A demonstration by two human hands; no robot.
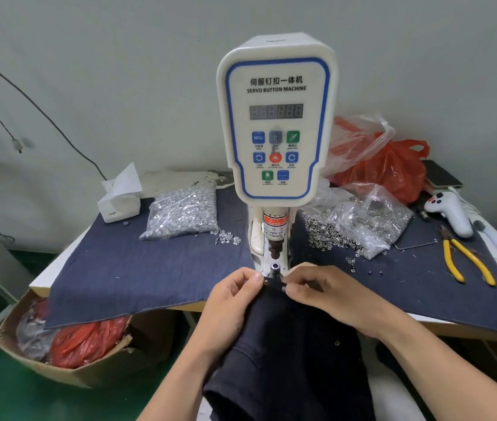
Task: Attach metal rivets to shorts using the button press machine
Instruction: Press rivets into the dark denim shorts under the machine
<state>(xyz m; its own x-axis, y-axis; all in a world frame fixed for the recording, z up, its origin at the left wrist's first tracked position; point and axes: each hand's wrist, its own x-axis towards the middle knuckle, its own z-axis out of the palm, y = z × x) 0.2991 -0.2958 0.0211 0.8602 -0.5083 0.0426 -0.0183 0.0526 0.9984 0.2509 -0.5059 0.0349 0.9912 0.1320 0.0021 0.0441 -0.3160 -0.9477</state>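
The white servo button machine (pixel 276 117) stands at the middle of the table, its lower die (pixel 274 267) just beyond my fingers. Dark navy shorts (pixel 289 354) hang from the table's front edge toward me. My left hand (pixel 235 299) pinches the shorts' top edge on the left, beside a small metal rivet (pixel 266 281). My right hand (pixel 329 294) pinches the same edge on the right, next to a second rivet (pixel 283 288). The edge lies just in front of the die.
A denim cloth (pixel 138 268) covers the table. A bag of silver rivet pieces (pixel 183 212) lies left of the machine, a bag of ring pieces (pixel 362 226) to the right. Yellow pliers (pixel 466 259), a white handheld device (pixel 450 212), red plastic bags (pixel 393 168), a floor carton (pixel 68 354).
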